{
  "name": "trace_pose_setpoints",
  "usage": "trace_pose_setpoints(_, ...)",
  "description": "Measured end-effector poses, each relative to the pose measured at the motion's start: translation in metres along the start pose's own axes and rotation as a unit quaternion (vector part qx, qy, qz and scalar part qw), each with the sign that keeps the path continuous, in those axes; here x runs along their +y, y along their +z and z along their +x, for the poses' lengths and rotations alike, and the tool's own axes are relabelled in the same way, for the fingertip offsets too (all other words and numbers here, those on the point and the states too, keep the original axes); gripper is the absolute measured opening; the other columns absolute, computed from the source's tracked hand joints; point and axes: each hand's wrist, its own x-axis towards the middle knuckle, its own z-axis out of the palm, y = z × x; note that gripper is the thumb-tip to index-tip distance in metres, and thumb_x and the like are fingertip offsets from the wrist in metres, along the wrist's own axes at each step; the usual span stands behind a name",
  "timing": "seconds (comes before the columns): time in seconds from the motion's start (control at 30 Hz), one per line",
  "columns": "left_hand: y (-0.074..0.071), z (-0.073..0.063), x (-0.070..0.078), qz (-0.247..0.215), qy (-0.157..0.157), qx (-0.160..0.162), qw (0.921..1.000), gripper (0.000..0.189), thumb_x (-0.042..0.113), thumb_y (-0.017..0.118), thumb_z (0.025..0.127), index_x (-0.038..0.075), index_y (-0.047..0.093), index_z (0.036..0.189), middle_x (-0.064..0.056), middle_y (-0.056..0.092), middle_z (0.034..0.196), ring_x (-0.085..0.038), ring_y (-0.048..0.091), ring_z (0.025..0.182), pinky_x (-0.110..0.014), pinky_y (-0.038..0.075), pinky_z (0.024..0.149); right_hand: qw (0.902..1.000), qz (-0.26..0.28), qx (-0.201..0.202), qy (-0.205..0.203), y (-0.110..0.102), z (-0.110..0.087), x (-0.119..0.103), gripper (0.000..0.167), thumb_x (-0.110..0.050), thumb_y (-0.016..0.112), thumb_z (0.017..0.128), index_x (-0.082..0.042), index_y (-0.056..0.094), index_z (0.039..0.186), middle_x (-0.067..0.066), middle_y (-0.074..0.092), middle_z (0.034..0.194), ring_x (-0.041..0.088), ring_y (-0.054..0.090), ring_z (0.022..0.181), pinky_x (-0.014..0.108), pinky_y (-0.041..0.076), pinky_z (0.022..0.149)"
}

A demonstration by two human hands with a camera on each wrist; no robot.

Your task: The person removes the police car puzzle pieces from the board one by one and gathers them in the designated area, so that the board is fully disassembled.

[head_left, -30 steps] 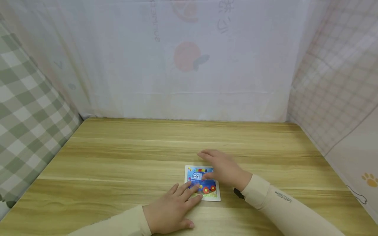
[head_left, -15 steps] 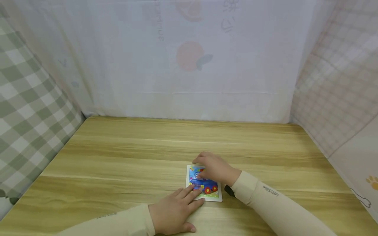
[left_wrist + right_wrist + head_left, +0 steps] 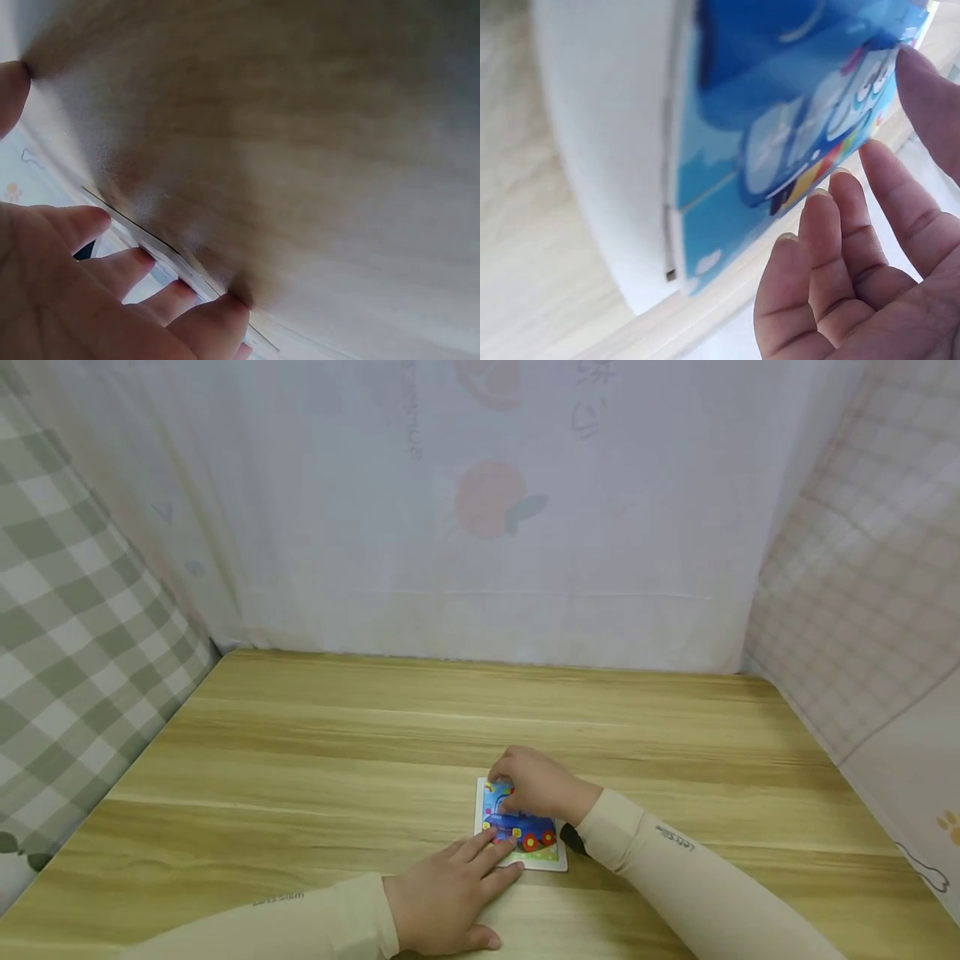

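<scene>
Lettering [image 3: 676, 839] "Let'sSlim" marks the right sleeve [image 3: 686, 875], its hand [image 3: 542, 783] pinching a puzzle [image 3: 529, 827].

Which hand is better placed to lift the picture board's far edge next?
Right, most likely. The right hand is at the far edge of the picture board, thumb over its face, fingers at the rim. The left hand rests its fingers on the near-left corner, better suited to steadying.

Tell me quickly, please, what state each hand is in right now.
Left hand: open, resting partly on the picture board.
Right hand: curled at the picture board's far edge; whether it grips cannot be told.
</scene>
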Motion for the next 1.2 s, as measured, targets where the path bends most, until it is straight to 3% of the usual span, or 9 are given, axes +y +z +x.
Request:
trace_pose_setpoints(0.33, -0.0030, 0.0025, 0.0002, -0.020, 0.000, -0.019, 0.9996, 0.072, 0.059, 0.053, 0.090, 0.015, 0.042, 0.146, -0.012, 0.034, 0.153, -0.033, 0.034, 0.139, -0.040, 0.044, 0.101, 0.9993, 0.013, -0.015, 0.032, -0.0020, 0.0052, -0.0054, 0.030, -0.008, 0.082, 0.075, -0.003, 0.070, 0.102, 0.006, 0.065, 0.102, 0.022, 0.060, 0.097, 0.038, 0.050, 0.090)
trace_pose_setpoints(0.5, -0.0016, 0.0020, -0.0002, -0.012, 0.000, -0.011, 0.9999, 0.072, 0.059, 0.054, 0.089, 0.015, 0.043, 0.145, -0.012, 0.035, 0.152, -0.033, 0.036, 0.138, -0.039, 0.045, 0.101, 0.9983, 0.020, -0.019, 0.052, -0.0023, 0.0080, -0.0073, 0.029, -0.006, 0.081, 0.075, -0.005, 0.070, 0.101, 0.006, 0.067, 0.101, 0.022, 0.062, 0.098, 0.039, 0.050, 0.091)
trace_pose_setpoints(0.87, 0.0004, 0.0025, 0.0001, -0.002, 0.003, -0.002, 1.0000, 0.072, 0.060, 0.055, 0.088, 0.016, 0.044, 0.144, -0.011, 0.037, 0.151, -0.032, 0.037, 0.137, -0.039, 0.045, 0.100, 0.9983, 0.023, -0.005, 0.053, -0.0002, 0.0085, -0.0075, 0.022, -0.005, 0.079, 0.077, -0.007, 0.068, 0.096, 0.003, 0.066, 0.095, 0.020, 0.060, 0.091, 0.040, 0.051, 0.086)
trace_pose_setpoints(1.2, -0.0039, 0.0036, -0.0015, -0.031, 0.002, -0.038, 0.9988, 0.072, 0.060, 0.051, 0.091, 0.017, 0.041, 0.147, -0.011, 0.034, 0.153, -0.033, 0.035, 0.138, -0.040, 0.043, 0.102, 0.9985, 0.021, -0.003, 0.050, -0.0008, 0.0088, -0.0090, 0.023, -0.003, 0.079, 0.076, -0.007, 0.066, 0.094, 0.000, 0.060, 0.085, 0.016, 0.054, 0.079, 0.036, 0.050, 0.079)
